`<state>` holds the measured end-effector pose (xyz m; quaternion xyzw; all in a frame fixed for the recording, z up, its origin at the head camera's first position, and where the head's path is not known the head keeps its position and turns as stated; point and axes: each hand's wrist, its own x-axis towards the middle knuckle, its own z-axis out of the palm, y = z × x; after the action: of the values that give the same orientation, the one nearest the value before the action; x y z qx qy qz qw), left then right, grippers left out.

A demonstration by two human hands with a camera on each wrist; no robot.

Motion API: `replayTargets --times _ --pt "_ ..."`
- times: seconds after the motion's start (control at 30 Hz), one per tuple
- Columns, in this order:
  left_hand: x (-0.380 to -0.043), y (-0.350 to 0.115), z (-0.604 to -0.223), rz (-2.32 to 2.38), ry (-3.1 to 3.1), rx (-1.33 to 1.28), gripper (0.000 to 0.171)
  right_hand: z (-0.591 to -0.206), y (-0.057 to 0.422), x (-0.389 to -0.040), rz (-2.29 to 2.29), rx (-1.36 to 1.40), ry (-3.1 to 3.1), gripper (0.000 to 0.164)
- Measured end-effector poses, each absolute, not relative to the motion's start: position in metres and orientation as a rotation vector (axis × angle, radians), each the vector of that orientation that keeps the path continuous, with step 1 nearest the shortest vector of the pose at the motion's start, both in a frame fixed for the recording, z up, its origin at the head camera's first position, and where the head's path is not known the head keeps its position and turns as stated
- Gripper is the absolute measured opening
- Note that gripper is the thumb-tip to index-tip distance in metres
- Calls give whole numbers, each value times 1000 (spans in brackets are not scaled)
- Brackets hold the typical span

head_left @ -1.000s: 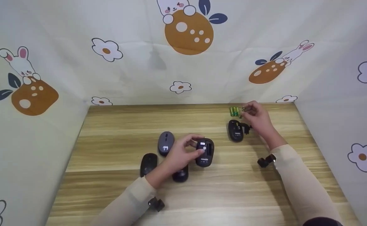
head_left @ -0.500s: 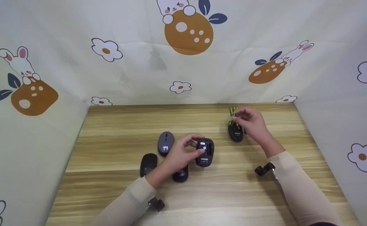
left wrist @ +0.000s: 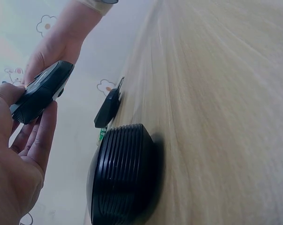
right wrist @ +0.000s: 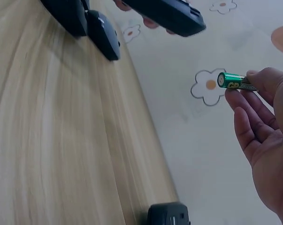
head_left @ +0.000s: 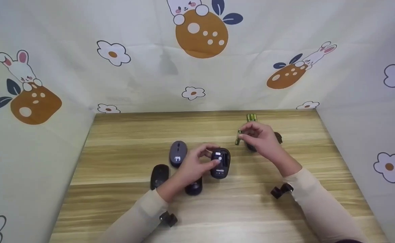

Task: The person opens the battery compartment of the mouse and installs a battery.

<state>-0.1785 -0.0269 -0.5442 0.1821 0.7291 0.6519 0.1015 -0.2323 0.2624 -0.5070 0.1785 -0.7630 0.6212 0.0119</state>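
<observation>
My left hand (head_left: 194,166) grips a black computer mouse (head_left: 220,163) turned underside up, its long battery slot uncovered; the left wrist view shows it raised above the table. Between thumb and fingers of my right hand (head_left: 260,137) is a green battery (head_left: 238,137), one end pointing away from the palm in the right wrist view. That hand partly covers a second black mouse (head_left: 250,147) lying on the table. A small dark cover (head_left: 278,137) sticks out beside it. More green batteries (head_left: 251,117) lie just beyond my right hand.
Left of my left hand are a grey mouse (head_left: 178,154) and a black mouse (head_left: 159,176). Another black mouse (head_left: 194,187) sits partly under my left hand. A patterned cloth (head_left: 143,84) surrounds the wooden table (head_left: 123,135) at the back and sides.
My right hand has carried one battery from the group at the back leftward and nearer, past the mouse on the table. My left hand stays in place with its mouse.
</observation>
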Motion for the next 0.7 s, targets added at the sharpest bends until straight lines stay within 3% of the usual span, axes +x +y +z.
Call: replayTargets --times 0.7 --pt "-180 -26 -546 1922 2170 552 45 -492 238 -207 1913 768 -2401 13"
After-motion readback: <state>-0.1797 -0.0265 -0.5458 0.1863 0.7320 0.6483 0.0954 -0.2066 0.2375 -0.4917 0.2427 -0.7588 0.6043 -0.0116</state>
